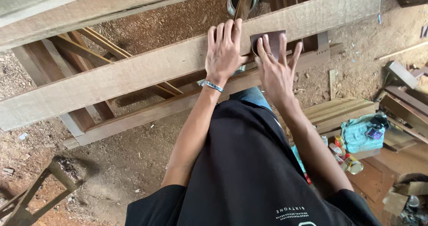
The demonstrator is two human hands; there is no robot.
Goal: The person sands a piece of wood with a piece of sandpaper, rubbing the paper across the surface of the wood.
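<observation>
The left hand [224,52] is laid flat, fingers together, on the pale plank [147,67], its fingertips reaching the plank's upper edge. Just beside it, the right hand [276,67] is spread open and pressed on a dark sandpaper sheet [269,41] against the same plank; nothing is gripped. Open plank runs free to the left, and sawdust-covered floor [125,163] lies below.

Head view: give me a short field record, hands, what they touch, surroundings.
left hand: left hand flat on the wooden beam, fingers spread
right hand: right hand presses a dark sandpaper sheet against the beam
wrist: metal bracelet on left
behind beam: metal can, partly hidden
floor: sawdust; small cans and teal cloth at right
</observation>
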